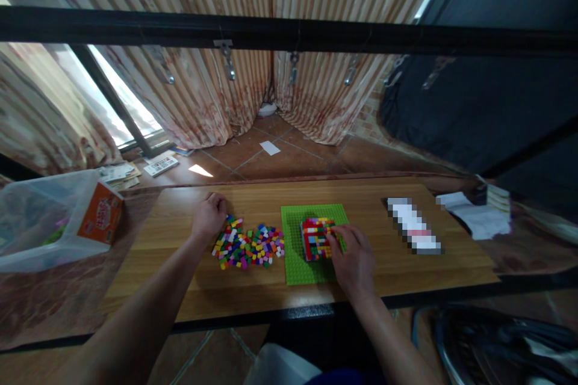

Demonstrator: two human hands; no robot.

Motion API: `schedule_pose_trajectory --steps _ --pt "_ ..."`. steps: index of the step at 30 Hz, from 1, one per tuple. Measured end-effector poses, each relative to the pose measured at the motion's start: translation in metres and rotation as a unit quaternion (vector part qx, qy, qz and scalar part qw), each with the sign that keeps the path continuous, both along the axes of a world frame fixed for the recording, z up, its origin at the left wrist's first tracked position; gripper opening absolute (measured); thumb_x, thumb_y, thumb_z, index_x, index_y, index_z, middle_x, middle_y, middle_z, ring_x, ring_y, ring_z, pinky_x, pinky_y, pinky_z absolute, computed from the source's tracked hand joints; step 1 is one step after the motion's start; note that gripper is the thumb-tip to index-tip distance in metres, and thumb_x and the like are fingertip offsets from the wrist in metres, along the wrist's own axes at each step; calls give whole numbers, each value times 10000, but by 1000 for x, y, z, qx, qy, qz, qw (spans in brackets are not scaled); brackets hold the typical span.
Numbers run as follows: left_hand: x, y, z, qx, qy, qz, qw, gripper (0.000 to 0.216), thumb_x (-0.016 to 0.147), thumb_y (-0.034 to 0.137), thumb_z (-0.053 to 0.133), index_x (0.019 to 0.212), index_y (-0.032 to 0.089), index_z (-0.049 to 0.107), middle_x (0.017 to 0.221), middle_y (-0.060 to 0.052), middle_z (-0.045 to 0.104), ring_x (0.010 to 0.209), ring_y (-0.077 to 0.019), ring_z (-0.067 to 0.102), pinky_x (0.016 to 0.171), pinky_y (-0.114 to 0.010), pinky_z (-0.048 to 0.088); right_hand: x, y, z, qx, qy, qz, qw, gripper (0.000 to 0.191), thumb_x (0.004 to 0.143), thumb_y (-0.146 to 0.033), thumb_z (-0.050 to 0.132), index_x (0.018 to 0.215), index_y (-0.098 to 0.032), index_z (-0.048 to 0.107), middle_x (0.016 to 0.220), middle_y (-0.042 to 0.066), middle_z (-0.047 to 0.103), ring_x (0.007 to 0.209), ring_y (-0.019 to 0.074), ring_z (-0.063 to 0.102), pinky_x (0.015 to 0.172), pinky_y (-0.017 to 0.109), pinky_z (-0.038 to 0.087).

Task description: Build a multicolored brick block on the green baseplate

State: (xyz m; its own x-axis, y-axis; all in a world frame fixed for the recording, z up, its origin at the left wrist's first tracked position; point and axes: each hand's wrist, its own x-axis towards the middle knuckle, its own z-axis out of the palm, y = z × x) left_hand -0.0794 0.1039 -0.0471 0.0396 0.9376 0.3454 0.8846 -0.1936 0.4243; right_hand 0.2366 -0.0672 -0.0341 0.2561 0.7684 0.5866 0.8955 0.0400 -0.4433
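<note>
On the wooden table, a green studded baseplate carries a low, multicoloured structure of toy bricks, with red showing most along its left side. My right hand reaches over the plate's right part, thumb and fingers pinched at the structure's right side; they cover the bricks there. Left of the plate spreads a pile of small loose toy bricks in many colours. My left hand rests at the pile's upper left edge with its fingers curled in. Whatever it may hold is hidden.
A clear plastic bin with an orange label stands left of the table. A blurred-out flat object lies on the table's right part, with papers beyond. A black bar crosses the view above the table.
</note>
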Motion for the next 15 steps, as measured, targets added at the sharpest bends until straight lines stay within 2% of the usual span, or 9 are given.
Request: schedule_pose_trajectory --steps 7,15 --pt "1 -2 3 -10 4 6 1000 206 829 236 438 855 186 636 939 -73 634 837 -210 611 779 -310 469 1 -3 -2 12 -1 10 1000 224 913 -288 498 955 -184 692 994 100 634 948 203 577 828 368 492" --pt "-1 1 -2 -7 -3 -2 1000 209 833 237 435 859 182 634 935 -72 625 826 -204 602 776 -309 480 1 -4 -4 -1 -36 23 999 258 917 -246 472 968 -224 724 1064 100 620 923 188 568 807 367 486"
